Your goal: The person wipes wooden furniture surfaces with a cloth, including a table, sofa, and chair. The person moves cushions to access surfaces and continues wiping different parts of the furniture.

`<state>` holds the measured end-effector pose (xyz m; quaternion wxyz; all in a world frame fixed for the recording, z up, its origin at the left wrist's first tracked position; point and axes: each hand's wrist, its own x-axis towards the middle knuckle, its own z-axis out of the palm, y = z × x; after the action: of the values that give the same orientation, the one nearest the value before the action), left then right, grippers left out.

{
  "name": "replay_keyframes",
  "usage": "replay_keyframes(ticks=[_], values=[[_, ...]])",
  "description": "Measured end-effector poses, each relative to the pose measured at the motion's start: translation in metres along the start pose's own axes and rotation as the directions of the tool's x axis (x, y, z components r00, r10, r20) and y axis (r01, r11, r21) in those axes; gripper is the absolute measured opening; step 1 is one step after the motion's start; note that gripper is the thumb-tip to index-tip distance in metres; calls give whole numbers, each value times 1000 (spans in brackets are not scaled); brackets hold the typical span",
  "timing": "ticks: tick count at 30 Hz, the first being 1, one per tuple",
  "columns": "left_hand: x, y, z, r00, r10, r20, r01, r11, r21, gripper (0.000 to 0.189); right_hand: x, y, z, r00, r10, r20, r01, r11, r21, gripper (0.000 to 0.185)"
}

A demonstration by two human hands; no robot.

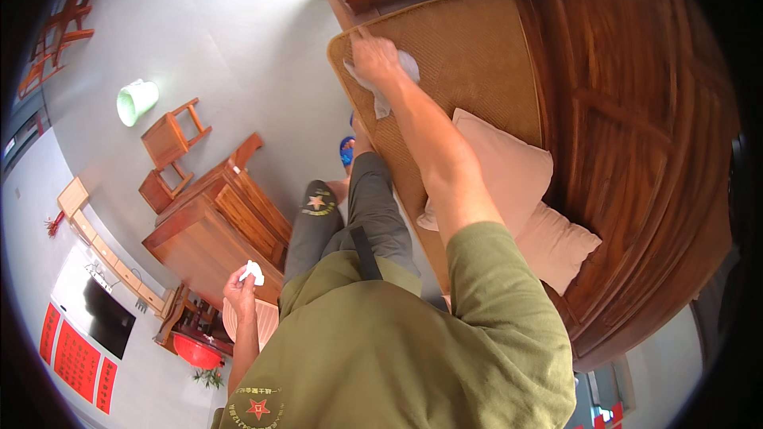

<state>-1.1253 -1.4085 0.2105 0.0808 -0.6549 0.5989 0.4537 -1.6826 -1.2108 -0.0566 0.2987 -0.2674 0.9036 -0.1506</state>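
Note:
My right hand [374, 59] reaches forward to the far corner of a brown woven seat mat [471, 42] on a wooden bench. Its index finger extends along the mat's edge, and the other fingers are curled on a light grey cloth [381, 101], bunched under and around the hand. My left hand [240, 298], low at the left, pinches a small crumpled white piece [253, 273], perhaps tissue, between thumb and fingers. Two pale pink cushions [506, 161] lie on the mat, partly behind my right forearm.
The bench's carved wooden back [620, 71] runs along the right. To the left are a wooden table [202, 238], a small wooden stool [164, 140] and a pale green bin [137, 101] on the floor. A red basin [197, 351] is lower left, near a wall-side television [110, 319].

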Motion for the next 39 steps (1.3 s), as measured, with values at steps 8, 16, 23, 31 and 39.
replay_keyframes(ticks=[8,16,23,31,39], values=[[25,99,44,988,78,135,-87,994,68,27,68,69,19,994,-101,-52,99,994,-45,50],[46,172,72,957,197,212,-229,964,137,26,-117,42,-113,985,-63,-161,101,965,243,24],[70,221,104,894,268,358,-343,925,165,28,-381,46,-149,931,244,-271,-220,969,115,32],[95,283,138,820,306,483,-428,889,163,25,-460,-3,-158,768,490,-413,-437,872,222,29],[123,295,143,797,301,524,-460,864,204,26,-454,-29,-180,699,484,-526,-444,871,210,30]])
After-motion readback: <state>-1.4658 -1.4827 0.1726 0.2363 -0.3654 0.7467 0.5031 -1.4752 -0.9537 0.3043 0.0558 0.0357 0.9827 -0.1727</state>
